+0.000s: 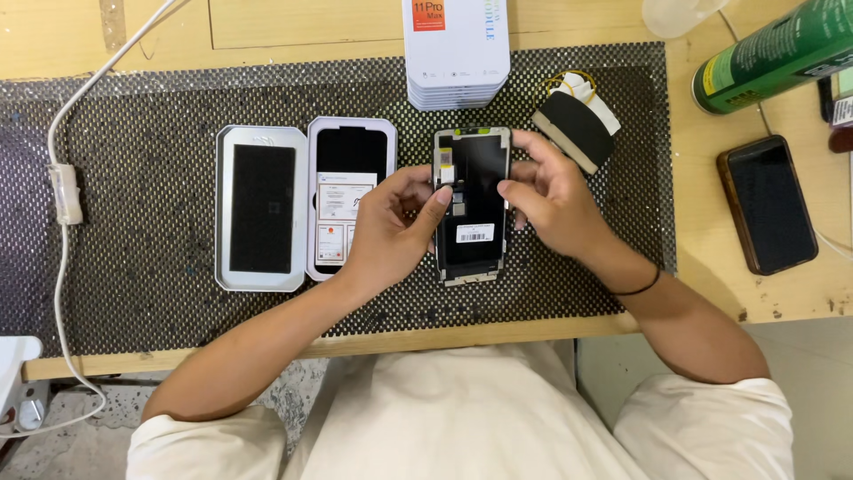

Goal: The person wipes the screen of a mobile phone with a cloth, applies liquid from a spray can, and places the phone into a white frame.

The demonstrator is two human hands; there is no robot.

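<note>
A phone screen panel [473,204] lies back side up near the middle of the dotted black mat [142,213] that covers most of the wooden worktop [711,240]. The panel is a tall black rectangle with a thin metal frame, a notch at its far end, small flex connectors along its left half and a white barcode sticker low on its back. The left hand [391,227] rests at the panel's left edge, fingers curled, with the thumb and forefinger tips touching the connector area; it pinches nothing that I can make out. The right hand [546,191] sits at the panel's right edge, loosely curled, its fingertips pressing on the frame and its thumb on the black back. Just left of the left hand an open white case [306,206] lies flat, one half holding a black pad, the other a printed card. A stack of white boxes [457,53] stands at the mat's far edge, a black-and-white pad [577,129] near its far right corner, and a dark phone [767,203] lies on bare wood towards the right edge.
</note>
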